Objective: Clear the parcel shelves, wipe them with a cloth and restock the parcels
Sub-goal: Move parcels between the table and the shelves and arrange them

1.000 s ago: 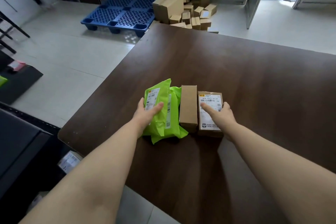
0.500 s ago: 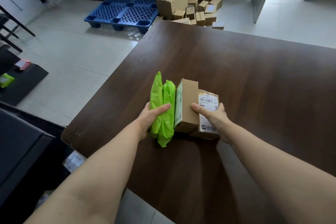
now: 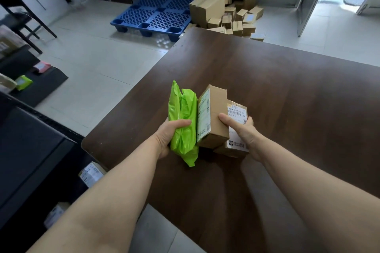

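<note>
The room had a pale tiled floor; a blue pallet lay by the far wall, with a loose pile of cardboard boxes just beside it on its right and a glazed door standing ajar beyond; a dark brown table filled the right and centre of the view. At the left stood black shelving; white-labelled parcels showed low down beside it; a small green parcel and a pink one lay on a black surface further back.

You held the parcels bunched together over the near left part of the table; whether they rested on the tabletop could not be determined. Your left hand gripped the green mailers, thumb laid across their upper face and fingers curled underneath out of sight; the mailers stood on edge, pressed against the left side of the brown carton. Your right hand clasped the labelled box, fingers wrapped over its far edge; the thumb reached across and pressed on the carton's top face. The carton was tilted, its printed label facing left towards the mailers; the labelled box sat lower, touching the carton's right side. Both forearms were bare.
</note>
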